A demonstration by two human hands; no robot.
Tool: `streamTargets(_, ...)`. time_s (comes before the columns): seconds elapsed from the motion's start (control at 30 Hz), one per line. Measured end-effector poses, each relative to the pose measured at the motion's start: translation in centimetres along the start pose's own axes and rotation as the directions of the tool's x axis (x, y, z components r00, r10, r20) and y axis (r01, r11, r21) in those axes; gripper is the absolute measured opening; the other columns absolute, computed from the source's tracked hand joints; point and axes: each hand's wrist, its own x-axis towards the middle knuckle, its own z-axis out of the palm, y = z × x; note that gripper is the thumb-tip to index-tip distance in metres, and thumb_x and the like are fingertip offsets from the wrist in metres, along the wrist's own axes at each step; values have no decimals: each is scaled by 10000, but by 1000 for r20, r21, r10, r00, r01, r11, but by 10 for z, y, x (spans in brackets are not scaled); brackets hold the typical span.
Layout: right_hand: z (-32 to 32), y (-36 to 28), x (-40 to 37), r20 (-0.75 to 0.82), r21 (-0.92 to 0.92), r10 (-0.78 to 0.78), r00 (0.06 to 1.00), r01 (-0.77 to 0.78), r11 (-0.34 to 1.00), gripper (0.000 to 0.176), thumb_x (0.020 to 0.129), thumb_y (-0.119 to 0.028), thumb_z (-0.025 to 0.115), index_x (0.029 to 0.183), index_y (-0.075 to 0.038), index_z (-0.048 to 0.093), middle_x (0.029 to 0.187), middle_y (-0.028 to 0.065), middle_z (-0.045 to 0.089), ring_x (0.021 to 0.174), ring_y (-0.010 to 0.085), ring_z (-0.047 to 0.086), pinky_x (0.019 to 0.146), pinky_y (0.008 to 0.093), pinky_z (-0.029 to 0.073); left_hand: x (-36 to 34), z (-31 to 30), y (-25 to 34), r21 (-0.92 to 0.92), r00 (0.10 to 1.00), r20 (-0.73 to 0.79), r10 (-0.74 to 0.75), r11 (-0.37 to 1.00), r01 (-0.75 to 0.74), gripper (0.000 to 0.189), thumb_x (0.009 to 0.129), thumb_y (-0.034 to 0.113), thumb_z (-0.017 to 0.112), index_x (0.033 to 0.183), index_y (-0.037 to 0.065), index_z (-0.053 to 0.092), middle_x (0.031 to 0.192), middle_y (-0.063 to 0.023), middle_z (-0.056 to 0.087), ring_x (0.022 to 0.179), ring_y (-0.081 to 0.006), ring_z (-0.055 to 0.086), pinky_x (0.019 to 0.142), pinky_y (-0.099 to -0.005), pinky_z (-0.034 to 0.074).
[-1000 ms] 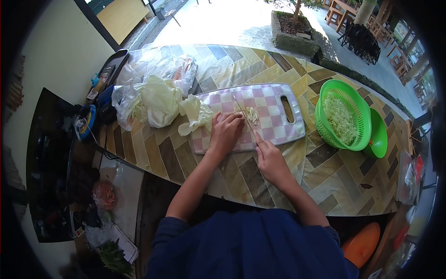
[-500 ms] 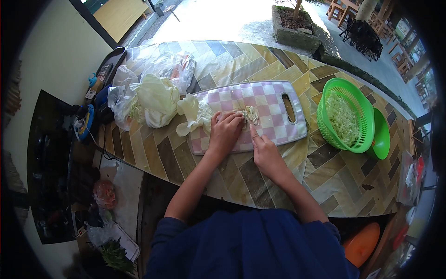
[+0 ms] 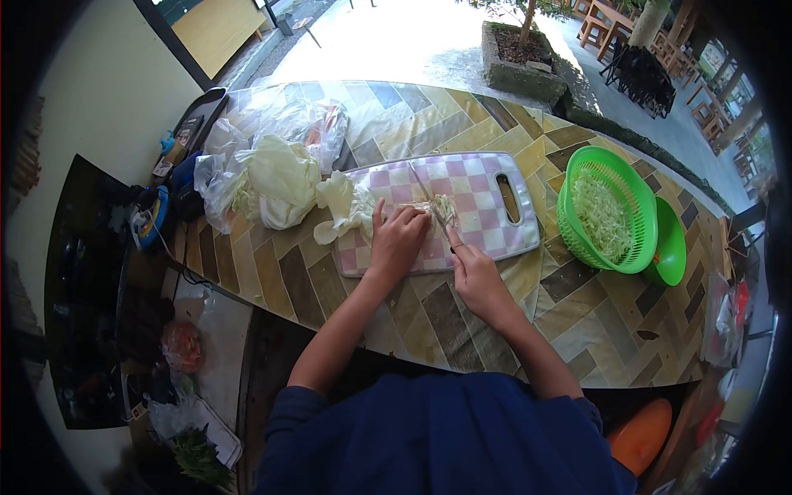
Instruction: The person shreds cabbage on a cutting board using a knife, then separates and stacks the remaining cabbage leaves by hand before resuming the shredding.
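Observation:
A pink and white checkered cutting board (image 3: 487, 227) lies on the patterned table. My right hand (image 3: 478, 276) is closed round the handle of a knife (image 3: 422, 183), whose blade points up and to the left across the board. Just left of the blade, my left hand (image 3: 398, 239) presses down on a piece of cabbage, mostly hidden under the fingers. Thin cabbage shreds (image 3: 445, 208) lie at the blade's right side. Loose pale cabbage leaves (image 3: 345, 206) rest at the board's left end, beside a larger cabbage (image 3: 282, 181).
A green basket (image 3: 569, 219) with shredded cabbage stands right of the board, against a green bowl (image 3: 672, 243). Clear plastic bags (image 3: 219, 177) and a dark tray (image 3: 210, 101) are at the table's left. An orange round object (image 3: 642, 437) is below the table's right side.
The knife blade now shows more fully, angled up and left, and my right hand has shifted slightly. My left hand still presses the cabbage. The whole view has moved a little.

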Motion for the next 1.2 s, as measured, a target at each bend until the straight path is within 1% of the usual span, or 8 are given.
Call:
streamTargets(0.17,-5,-16,-9,55,-43,44,998,-41,998,497,970,-113,462,1459,-73,385,927,231,559,823,413,591,764,467,483,2,-5,2,-54,1000,-5,-23,998,23,112,895,215,623,962,148,683,1021,30,684,1081,-144,606,1125,-518,197)
streamTargets(0.47,-7,-15,-10,92,-65,66,994,-61,996,496,964,-108,466,1452,-61,387,929,237,557,834,418,598,764,475,490,-1,0,-2,-63,1000,-13,-12,998,11,131,890,211,631,985,144,693,1045,19,694,1097,-148,604,1122,-509,200)
streamTargets(0.57,-3,-11,-8,82,-80,38,996,-32,996,502,957,-93,463,1451,-48,383,924,248,558,836,423,597,768,474,489,-2,1,-1,-81,999,-31,-18,997,15,130,888,211,633,982,143,692,1039,21,693,1094,-151,605,1118,-506,207)
streamTargets(0.77,-4,-4,3,94,-36,14,996,-11,999,514,945,-74,460,1451,-32,377,913,265,563,841,438,591,786,481,475,0,-1,0,-93,999,-29,-28,995,25,114,884,200,635,967,143,688,1019,20,691,1085,-150,608,1101,-499,234)
streamTargets(0.87,0,6,10,57,12,-36,998,35,999,518,943,-77,464,1451,-35,377,910,270,564,848,441,589,787,487,470,1,1,0,-95,999,-41,-24,995,20,110,885,195,632,967,145,686,1011,15,692,1077,-149,612,1096,-495,238)
streamTargets(0.97,4,3,9,80,-50,11,997,-7,999,524,939,-81,470,1453,-35,374,914,265,565,853,440,590,785,488,471,1,-6,2,-101,999,12,-35,994,36,155,886,173,634,1019,126,699,1043,-12,695,1086,-183,614,1100,-490,242)
streamTargets(1.07,-5,0,1,120,-111,24,992,-11,994,531,938,-83,474,1457,-41,368,919,259,567,858,440,590,788,487,474,0,-5,2,-115,998,-7,-66,991,65,153,887,172,634,1019,124,696,1043,-17,696,1083,-191,616,1089,-500,252)
streamTargets(1.2,-11,5,-10,113,-109,14,994,-2,994,535,938,-86,477,1460,-47,364,921,257,565,857,438,588,784,487,474,-1,-2,1,-84,999,-39,-36,996,33,98,893,192,620,955,146,680,997,1,691,1047,-159,623,1091,-491,236)
